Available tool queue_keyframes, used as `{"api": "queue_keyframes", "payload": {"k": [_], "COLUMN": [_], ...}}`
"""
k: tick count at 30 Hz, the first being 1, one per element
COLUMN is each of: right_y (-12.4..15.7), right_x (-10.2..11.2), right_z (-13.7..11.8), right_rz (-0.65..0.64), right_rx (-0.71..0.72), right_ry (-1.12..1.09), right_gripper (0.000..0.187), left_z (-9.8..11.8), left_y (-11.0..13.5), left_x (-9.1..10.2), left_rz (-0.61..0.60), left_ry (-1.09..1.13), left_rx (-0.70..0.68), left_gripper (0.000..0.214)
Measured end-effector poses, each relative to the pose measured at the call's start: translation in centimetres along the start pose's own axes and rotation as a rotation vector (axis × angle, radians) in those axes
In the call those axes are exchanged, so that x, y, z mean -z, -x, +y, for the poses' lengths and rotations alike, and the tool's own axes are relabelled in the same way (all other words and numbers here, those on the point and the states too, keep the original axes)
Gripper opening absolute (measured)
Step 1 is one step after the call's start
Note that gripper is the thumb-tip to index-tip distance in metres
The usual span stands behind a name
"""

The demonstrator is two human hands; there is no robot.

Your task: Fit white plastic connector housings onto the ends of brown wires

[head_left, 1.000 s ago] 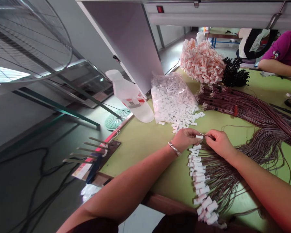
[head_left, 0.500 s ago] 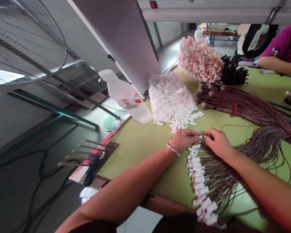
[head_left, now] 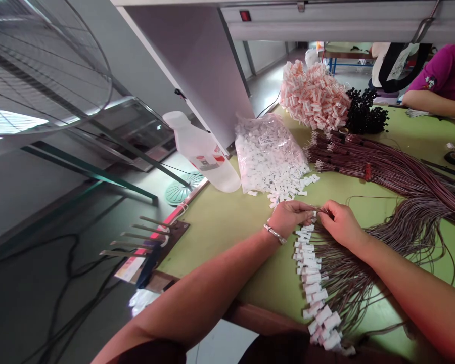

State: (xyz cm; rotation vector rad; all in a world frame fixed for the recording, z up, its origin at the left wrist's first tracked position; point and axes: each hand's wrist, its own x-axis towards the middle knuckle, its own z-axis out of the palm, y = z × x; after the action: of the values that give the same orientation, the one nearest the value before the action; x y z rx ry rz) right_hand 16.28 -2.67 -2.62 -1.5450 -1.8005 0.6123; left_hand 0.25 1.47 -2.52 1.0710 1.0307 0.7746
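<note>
My left hand point(head_left: 288, 216) is pinched on a small white connector point(head_left: 313, 214) at the top of a row of white connectors point(head_left: 310, 275) fitted on brown wires. My right hand point(head_left: 339, 221) is pinched on the end of a thin brown wire point(head_left: 320, 210), held against that connector. Both hands meet over the green table point(head_left: 227, 217). The fan of brown wires point(head_left: 349, 273) runs from the row under my right forearm. Loose white connectors point(head_left: 288, 189) lie just beyond my left hand, spilled from a clear bag point(head_left: 267, 151).
A plastic bottle point(head_left: 202, 151) lies at the table's left edge. Long brown wire bundles point(head_left: 387, 169) cross the right side. A pile of pink-white connectors point(head_left: 314, 96) and black parts point(head_left: 366, 114) sit at the back. Another person's arm point(head_left: 436, 103) rests far right. A fan point(head_left: 41, 60) stands left.
My hands have stayed together at the top of the connector row, the right one pressing slightly closer to the left. The view has shifted a little.
</note>
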Motion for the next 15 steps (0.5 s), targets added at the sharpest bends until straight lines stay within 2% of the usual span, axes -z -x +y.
{"api": "queue_keyframes", "payload": {"k": [6,15], "right_y": [0.03,0.00], "right_x": [0.18,-0.62], "right_z": [-0.18,0.03], "right_rz": [-0.005,0.011], "right_rx": [0.033,-0.053], "right_ry": [0.007,-0.070], "right_gripper": [0.012,0.012], "left_z": [0.06,0.39], "left_y": [-0.23,0.21], "left_x": [0.37,-0.29], "left_rz": [-0.066,0.005], "left_ry": [-0.002,-0.152], "left_rx": [0.035,-0.051], "left_gripper": [0.024,0.008]}}
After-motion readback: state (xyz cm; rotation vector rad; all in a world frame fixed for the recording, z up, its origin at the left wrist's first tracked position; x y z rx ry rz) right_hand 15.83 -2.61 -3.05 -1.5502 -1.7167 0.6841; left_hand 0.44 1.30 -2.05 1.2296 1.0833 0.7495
